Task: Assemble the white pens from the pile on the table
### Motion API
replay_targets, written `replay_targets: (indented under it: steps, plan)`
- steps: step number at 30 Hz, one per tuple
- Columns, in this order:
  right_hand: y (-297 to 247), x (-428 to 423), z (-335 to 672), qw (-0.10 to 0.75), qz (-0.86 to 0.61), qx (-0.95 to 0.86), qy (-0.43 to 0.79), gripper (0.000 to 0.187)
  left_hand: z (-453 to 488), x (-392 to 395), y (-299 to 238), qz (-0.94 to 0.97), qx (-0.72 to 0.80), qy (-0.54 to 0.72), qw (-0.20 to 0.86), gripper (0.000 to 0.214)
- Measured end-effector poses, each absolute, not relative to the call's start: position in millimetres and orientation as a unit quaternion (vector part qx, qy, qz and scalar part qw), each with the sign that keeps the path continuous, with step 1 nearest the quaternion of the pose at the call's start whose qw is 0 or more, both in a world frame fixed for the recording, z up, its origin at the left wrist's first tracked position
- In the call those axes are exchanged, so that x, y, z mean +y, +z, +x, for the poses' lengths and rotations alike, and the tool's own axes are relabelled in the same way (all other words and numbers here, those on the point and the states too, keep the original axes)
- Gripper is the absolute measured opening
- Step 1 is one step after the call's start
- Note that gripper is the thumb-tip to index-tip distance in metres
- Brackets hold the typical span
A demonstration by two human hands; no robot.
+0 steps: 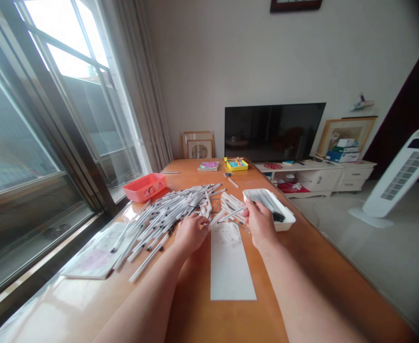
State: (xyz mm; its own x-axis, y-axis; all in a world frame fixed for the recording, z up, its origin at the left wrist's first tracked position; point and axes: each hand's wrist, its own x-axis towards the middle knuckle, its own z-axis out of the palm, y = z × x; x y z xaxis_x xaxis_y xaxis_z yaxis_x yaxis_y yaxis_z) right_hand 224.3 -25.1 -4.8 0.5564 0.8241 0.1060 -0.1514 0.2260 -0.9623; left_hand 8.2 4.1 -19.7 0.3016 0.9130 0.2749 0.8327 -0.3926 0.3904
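Observation:
In my right hand (261,223), closed, is a slim pen (232,214), its dark tip pointing left. My left hand (191,233) is curled near that tip, at the edge of a large heap of white-barrelled pens (170,209) with dark ends. What its fingers hold, if anything, is hidden. Beyond both hands lie short white tubes, like pen caps (232,202). A white tray (288,220) full of thin grey sticks with black ends, like pen refills (263,196), stands beside my right hand. A long white paper strip (233,276) lies between my forearms.
A red plastic box (138,192) stands behind the heap. Paper booklets (91,262) lie partly under the pens on the left. Farther back on the wooden table (191,305) are a small book (208,166) and a yellow box (243,166). The right table edge runs close past the tray.

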Motion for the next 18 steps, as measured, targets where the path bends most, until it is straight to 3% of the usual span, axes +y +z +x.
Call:
replay_targets:
  steps: [6, 18]
  plan:
    - [-2, -28, 224, 0.714, -0.518, -0.322, 0.343, 0.035, -21, 29, -25, 0.729, 0.606, 0.311, 0.068, 0.028]
    - [-1, -29, 224, 0.711, -0.52, -0.325, 0.345, 0.037, -26, 27, -21, 0.753, 0.636, 0.168, 0.006, 0.032]
